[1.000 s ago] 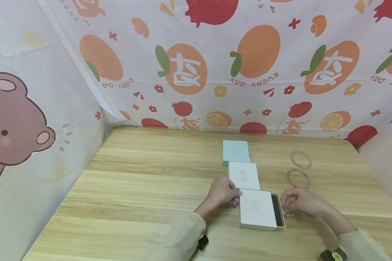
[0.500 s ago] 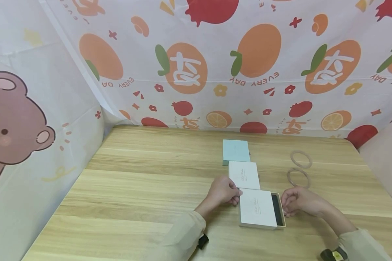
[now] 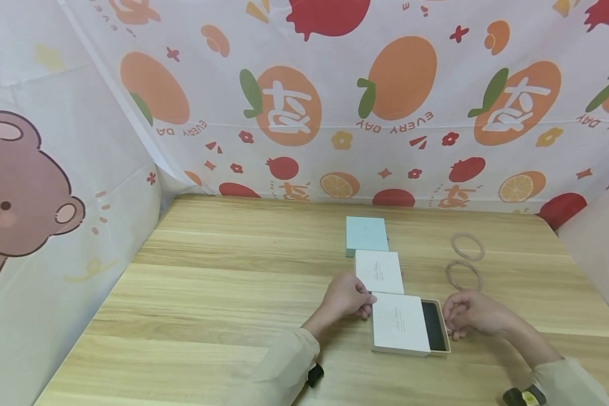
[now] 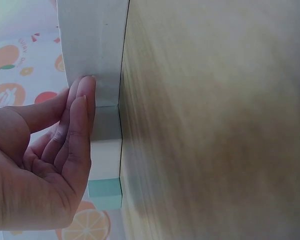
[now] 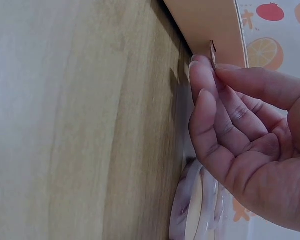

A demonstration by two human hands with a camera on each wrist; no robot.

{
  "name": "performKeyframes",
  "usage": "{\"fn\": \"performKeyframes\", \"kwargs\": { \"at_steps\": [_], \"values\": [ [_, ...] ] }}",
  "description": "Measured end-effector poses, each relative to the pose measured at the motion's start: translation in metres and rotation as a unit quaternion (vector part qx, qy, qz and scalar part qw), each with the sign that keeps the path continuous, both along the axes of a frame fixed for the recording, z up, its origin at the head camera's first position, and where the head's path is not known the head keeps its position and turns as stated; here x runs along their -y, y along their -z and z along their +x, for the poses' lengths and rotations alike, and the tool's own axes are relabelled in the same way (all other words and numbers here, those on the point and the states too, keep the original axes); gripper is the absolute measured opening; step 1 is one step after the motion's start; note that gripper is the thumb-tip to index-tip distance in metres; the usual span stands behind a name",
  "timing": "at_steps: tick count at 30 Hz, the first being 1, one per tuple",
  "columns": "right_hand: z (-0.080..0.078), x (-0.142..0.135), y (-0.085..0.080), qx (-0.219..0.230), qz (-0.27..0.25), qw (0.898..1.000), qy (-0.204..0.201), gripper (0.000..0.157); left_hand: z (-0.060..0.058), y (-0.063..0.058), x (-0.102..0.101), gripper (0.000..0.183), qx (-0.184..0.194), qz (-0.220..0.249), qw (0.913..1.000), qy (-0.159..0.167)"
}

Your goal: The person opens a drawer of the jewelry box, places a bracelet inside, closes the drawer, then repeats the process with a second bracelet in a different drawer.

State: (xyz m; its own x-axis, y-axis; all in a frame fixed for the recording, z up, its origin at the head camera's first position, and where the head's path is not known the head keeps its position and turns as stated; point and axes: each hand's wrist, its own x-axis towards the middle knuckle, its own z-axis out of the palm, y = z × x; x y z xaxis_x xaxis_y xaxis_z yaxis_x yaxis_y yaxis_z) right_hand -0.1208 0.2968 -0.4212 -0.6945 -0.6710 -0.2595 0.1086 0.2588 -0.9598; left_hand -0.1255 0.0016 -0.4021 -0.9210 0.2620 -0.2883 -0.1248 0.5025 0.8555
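Observation:
A white drawer-style gift box lies on the wooden table, its tray with a dark inside partly out on the right. My left hand holds the box sleeve at its left edge, thumb at the top edge and fingertips against the side wall. On the other side, my right hand pinches the small ribbon pull tab on the tray's front between thumb and fingers. Behind the right hand lie two pale pinkish bangles, the nearer bangle and the farther bangle.
A smaller white box sits directly behind the gift box, and a light blue box behind that. Fruit-printed cloth hangs along the table's back edge. Bare wood extends to the left.
My right hand has moved slightly to the right, drawing the tray farther out of the sleeve so more of its dark inside shows. The left hand and the sleeve have stayed in place.

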Motion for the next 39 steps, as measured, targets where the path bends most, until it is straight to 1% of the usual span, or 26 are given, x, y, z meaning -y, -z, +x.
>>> {"fn": "performKeyframes", "kwargs": {
  "at_steps": [7, 10, 17, 20, 27, 32, 35, 39],
  "values": [
    [0.001, -0.004, -0.001, 0.02, -0.009, 1.0, 0.006, 0.017, 0.001, 0.0, 0.0, 0.021, -0.003, 0.002, 1.0, 0.0],
    [0.002, -0.007, -0.001, 0.024, -0.001, 1.0, 0.011, 0.017, 0.001, 0.0, 0.0, 0.02, -0.006, 0.003, 1.0, 0.0],
    [0.004, -0.014, -0.002, 0.013, 0.032, 0.999, 0.028, 0.014, 0.001, 0.001, 0.001, 0.021, -0.008, 0.006, 0.9999, 0.0],
    [0.005, -0.016, -0.003, 0.015, 0.037, 0.999, 0.032, 0.013, 0.001, 0.002, 0.0, 0.021, -0.008, 0.005, 1.0, 0.0],
    [0.006, -0.021, -0.003, 0.0, 0.051, 0.998, 0.033, 0.011, 0.001, 0.002, 0.0, 0.02, -0.002, 0.006, 1.0, -0.003],
    [0.005, -0.026, -0.003, 0.0, 0.043, 0.999, 0.022, 0.01, 0.001, 0.003, 0.0, 0.02, -0.001, 0.007, 1.0, -0.003],
    [0.006, -0.028, -0.003, -0.008, 0.037, 0.999, 0.014, 0.008, 0.001, 0.002, 0.0, 0.02, 0.0, 0.007, 1.0, -0.003],
    [0.007, -0.029, -0.004, -0.014, 0.036, 0.999, 0.015, 0.007, 0.001, 0.002, 0.0, 0.02, 0.0, 0.007, 1.0, -0.004]
  ]
}}
